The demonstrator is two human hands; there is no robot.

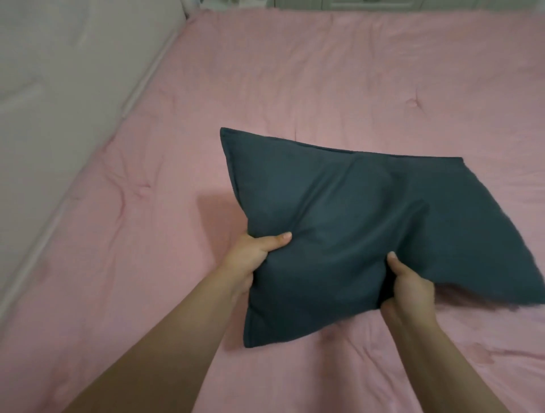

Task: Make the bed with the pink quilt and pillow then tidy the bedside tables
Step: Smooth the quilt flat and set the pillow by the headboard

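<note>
A dark blue-grey pillow (354,224) is held above the pink quilt (295,88), which lies spread flat over the whole bed. My left hand (250,256) grips the pillow's left edge, thumb on top and fingers hidden underneath. My right hand (410,289) grips the near edge further right, thumb pressed into the fabric. The pillow sags between the hands, and its right end droops toward the quilt.
A pale padded headboard (59,103) runs along the bed's left side. Part of some white furniture (368,3) shows past the far edge of the bed. No bedside table is in view.
</note>
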